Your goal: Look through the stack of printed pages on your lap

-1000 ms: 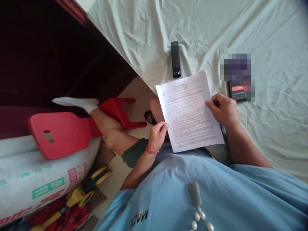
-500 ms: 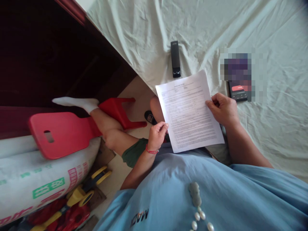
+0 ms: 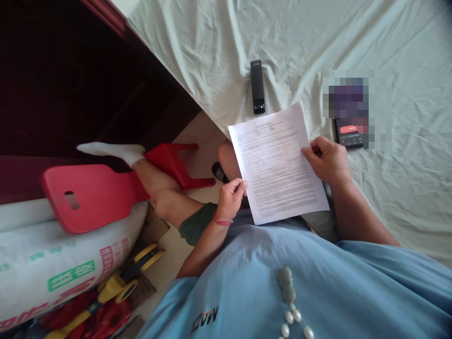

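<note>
A white sheet of paper [image 3: 278,165] covered in small print is held in front of my body, above my lap and the bed's edge. Whether it is one sheet or a thin stack, I cannot tell. My left hand [image 3: 231,200], with a red string bracelet at the wrist, pinches its left edge near the lower corner. On the opposite edge, my right hand [image 3: 328,160] grips it between thumb and curled fingers. Just beyond the paper's top edge lies a black stapler [image 3: 257,87] on the cloth. A dark phone [image 3: 349,136], partly blurred out, rests beyond my right hand.
A pale green sheet [image 3: 197,42] with wrinkles covers the bed. To the left stands a red plastic chair [image 3: 92,195], with my leg [image 3: 165,197] stretched across it. Below it are a large white printed sack [image 3: 70,254] and a yellow-and-red toy [image 3: 113,287]. Dark furniture [image 3: 70,80] fills the upper left.
</note>
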The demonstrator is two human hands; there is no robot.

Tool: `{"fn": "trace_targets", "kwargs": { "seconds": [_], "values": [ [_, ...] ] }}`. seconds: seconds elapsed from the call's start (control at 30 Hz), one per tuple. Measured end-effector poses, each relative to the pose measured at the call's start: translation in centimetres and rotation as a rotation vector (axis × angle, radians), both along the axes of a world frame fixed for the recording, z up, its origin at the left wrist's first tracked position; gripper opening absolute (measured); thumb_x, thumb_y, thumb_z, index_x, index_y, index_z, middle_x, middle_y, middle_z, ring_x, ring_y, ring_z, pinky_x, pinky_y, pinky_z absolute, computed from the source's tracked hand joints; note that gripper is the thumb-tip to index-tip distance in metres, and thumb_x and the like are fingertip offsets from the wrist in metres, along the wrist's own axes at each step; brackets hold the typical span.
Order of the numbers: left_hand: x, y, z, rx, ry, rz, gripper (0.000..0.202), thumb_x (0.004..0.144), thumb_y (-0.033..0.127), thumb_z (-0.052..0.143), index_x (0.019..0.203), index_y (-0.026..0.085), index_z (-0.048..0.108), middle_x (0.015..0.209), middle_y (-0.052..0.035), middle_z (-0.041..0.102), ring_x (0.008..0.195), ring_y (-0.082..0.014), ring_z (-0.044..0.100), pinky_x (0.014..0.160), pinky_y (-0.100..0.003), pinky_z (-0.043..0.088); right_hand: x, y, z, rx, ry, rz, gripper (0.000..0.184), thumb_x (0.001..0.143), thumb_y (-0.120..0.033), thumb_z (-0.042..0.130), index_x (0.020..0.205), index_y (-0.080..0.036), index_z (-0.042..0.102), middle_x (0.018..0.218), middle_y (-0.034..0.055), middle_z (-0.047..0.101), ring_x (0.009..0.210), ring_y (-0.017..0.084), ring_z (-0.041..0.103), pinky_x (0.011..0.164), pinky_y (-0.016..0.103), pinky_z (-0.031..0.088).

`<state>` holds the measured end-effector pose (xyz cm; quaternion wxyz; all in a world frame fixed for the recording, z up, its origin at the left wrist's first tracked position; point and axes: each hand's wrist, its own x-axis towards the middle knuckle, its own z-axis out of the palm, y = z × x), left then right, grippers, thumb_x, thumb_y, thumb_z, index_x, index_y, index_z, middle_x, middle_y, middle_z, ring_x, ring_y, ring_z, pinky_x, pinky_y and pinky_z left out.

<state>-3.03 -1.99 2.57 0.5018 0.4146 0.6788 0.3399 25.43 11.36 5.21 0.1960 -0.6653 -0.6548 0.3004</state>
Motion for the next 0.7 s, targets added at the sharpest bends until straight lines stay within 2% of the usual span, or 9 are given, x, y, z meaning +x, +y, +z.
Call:
{"fn": "trace_targets", "kwargs": {
  "seconds": [0.5,0.7],
  "values": [
    [0.01,-0.19,-0.10,-0.006,0.002,-0.004,0.039,0.098,0.052,0.065,0.077,0.019,0.067,0.060,0.0013,0.057,0.057,-0.0116,0.048,0.058,-0.024,0.039,-0.02,0.00,-0.01,-0.003,-0.006,0.001,0.021,0.085,-0.037,0.067,0.073,-0.027,0.053,0.066,0.0004,0.062,0.063,0.020,0.056,0.063,0.034,0.040],
    [0.09,0.00,0.18,-0.004,0.025,-0.012,0.042,0.097,0.054,0.063,0.073,0.019,0.063,0.058,0.0019,0.051,0.056,-0.0114,0.044,0.058,-0.025,0.037,0.03,0.02,-0.12,0.003,-0.009,0.003,0.020,0.084,-0.037,0.067,0.073,-0.027,0.055,0.066,0.0005,0.063,0.064,0.020,0.058,0.062,0.034,0.040]
  ]
}}
